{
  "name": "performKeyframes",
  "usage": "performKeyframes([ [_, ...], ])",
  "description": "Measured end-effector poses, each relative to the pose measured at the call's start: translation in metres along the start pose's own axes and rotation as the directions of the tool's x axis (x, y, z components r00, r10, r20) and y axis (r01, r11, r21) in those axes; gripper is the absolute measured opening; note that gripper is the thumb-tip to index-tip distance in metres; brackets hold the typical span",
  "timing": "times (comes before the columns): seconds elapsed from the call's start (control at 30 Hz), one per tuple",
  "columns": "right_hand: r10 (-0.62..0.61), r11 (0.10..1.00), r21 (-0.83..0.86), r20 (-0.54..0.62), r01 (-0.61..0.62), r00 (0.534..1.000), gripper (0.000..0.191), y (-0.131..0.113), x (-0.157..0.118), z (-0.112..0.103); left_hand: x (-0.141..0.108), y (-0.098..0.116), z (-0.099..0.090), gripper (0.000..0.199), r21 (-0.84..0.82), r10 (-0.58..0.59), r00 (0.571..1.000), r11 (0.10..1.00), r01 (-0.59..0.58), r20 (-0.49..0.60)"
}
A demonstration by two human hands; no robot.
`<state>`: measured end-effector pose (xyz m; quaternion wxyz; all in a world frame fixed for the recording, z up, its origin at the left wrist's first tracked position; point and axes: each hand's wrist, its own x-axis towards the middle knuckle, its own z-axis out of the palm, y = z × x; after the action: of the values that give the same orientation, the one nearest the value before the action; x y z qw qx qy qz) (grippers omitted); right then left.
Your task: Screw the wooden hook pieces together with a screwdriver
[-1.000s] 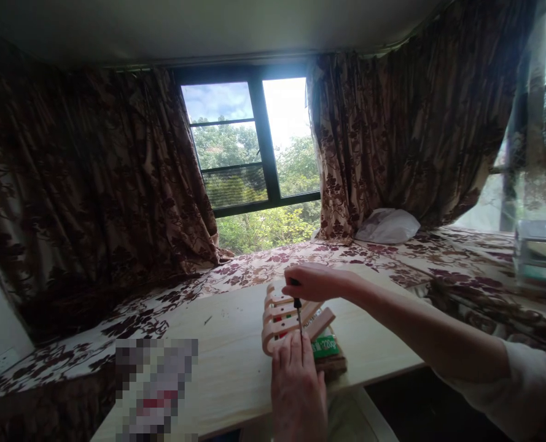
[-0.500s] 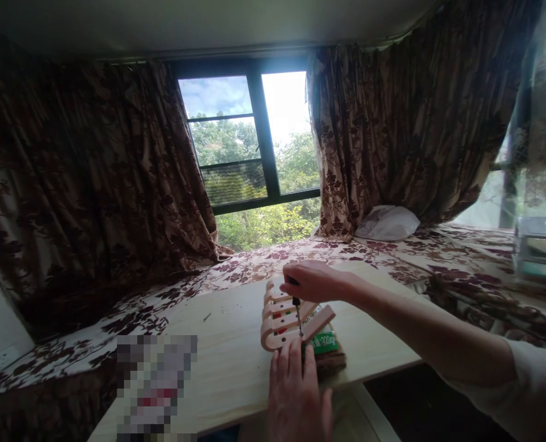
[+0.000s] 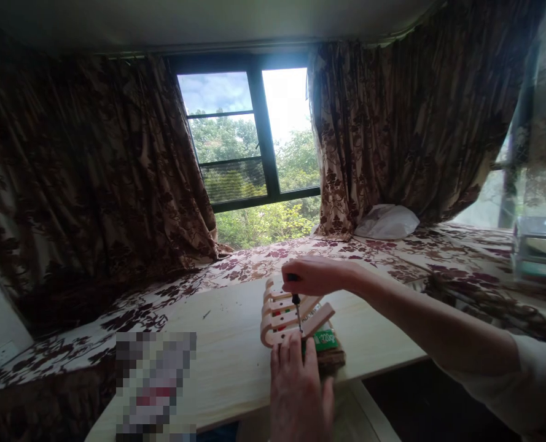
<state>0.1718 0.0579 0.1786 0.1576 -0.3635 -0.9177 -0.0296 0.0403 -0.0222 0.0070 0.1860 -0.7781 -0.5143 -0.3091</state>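
Note:
My right hand is closed around the dark handle of a screwdriver. The screwdriver stands nearly upright, with its thin metal shaft pointing down at a pale wooden rack made of curved slats with dark holes. My left hand lies at the near end of the rack, fingers stretched forward with the tips touching the wood and the thumb apart. Beneath the rack is a packet with a green label and a brown edge. My left fingertips hide where the screwdriver tip meets the wood.
A pale wooden board carries the work, with small dark bits on it. A blurred-out object lies at its left. Behind are a floral cover, a white plastic bag and a window. At right stands a clear box.
My right hand has shifted and turned slightly on the screwdriver handle. My left hand has edged upward a little, so its fingers cover more of the near slat. The rack stays in place.

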Motion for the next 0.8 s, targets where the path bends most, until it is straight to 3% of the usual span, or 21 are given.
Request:
performKeyframes([
  [0.17,0.115,0.992,-0.042,-0.049,-0.117,0.992,0.024,0.0013,0.0013,0.0075,0.0019,0.0008,-0.0025,0.049,0.021,-0.006,1.0,1.0,0.005,0.027],
  [0.43,-0.025,0.999,0.028,0.0,0.024,1.0,0.014,-0.0016,-0.0023,0.0037,0.0014,-0.0004,-0.0004,0.05,0.033,-0.002,1.0,0.999,0.001,0.019],
  [0.63,0.121,0.992,-0.041,-0.044,-0.123,0.992,0.019,-0.002,-0.0017,0.0075,0.0013,0.0007,-0.0008,0.052,0.045,0.008,1.0,0.999,-0.009,0.015],
  [0.8,0.003,1.0,0.006,0.024,-0.003,1.0,0.013,0.0005,-0.0018,0.0007,-0.0001,-0.0025,0.0015,0.053,0.057,0.016,1.0,0.998,-0.016,0.005],
])
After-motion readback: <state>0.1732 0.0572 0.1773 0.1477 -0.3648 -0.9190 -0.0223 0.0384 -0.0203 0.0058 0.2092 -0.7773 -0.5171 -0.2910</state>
